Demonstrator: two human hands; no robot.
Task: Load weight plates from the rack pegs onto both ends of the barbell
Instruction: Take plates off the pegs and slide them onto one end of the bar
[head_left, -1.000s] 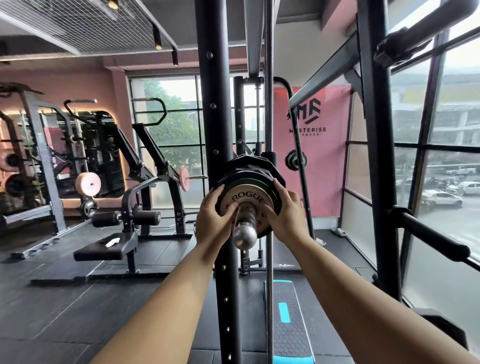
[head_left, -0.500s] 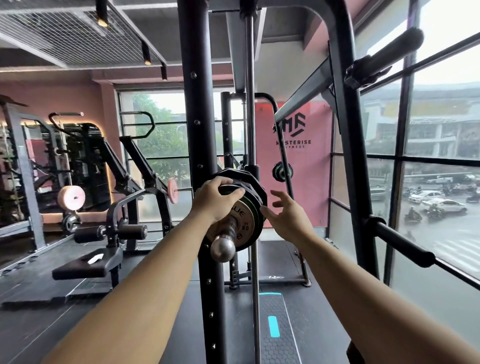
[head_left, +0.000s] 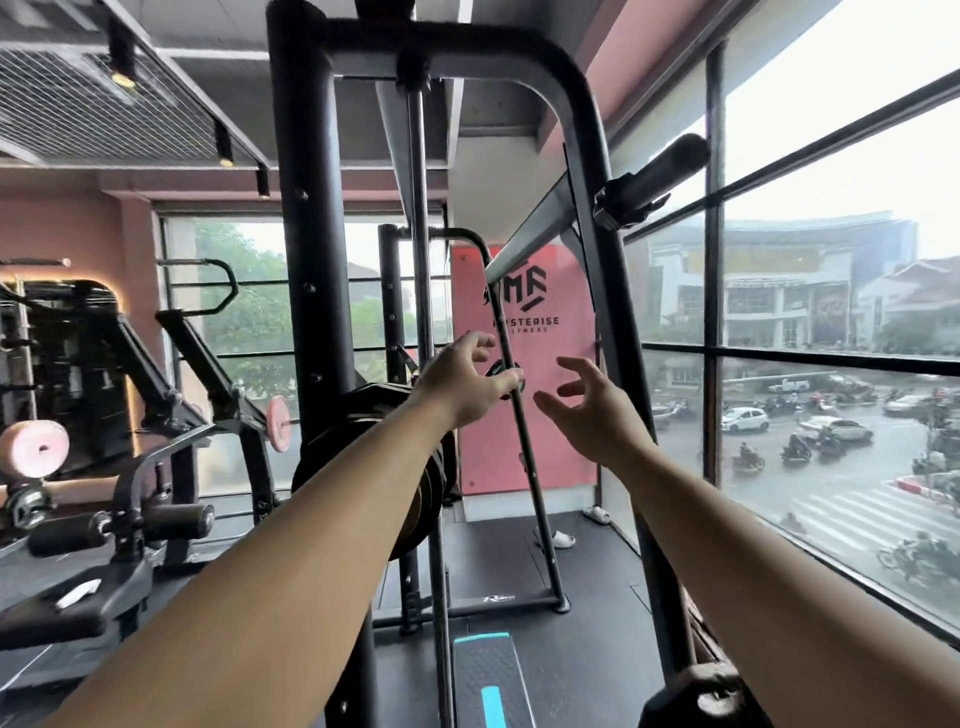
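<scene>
Two bare arms reach forward inside a black gym rack (head_left: 311, 260), both hands raised and holding nothing. The left hand (head_left: 462, 387) hangs in the air with fingers spread and lightly curved, released from any grip. Its fingertips overlap a slanted black rod (head_left: 532, 467) and a small dark plate (head_left: 498, 370) on the far frame, and contact with either cannot be told. The right hand (head_left: 597, 415), just beside it, is likewise open-palmed, fingers splayed and bent, apart from everything. The loaded weight plates (head_left: 358, 415), a dark stack, sit low against the rack's upright under the left forearm, which hides the end of the barbell that bears them. A padded peg (head_left: 657, 174) juts from the rack's upper right toward the window (head_left: 831, 322), through which a street with cars and motorbikes shows. A pink banner (head_left: 550, 452) hangs on the back wall. A black step with a teal stripe (head_left: 488, 675) lies on the floor below, and a bench (head_left: 67, 613) and pink plates (head_left: 34, 449) stand to the left
</scene>
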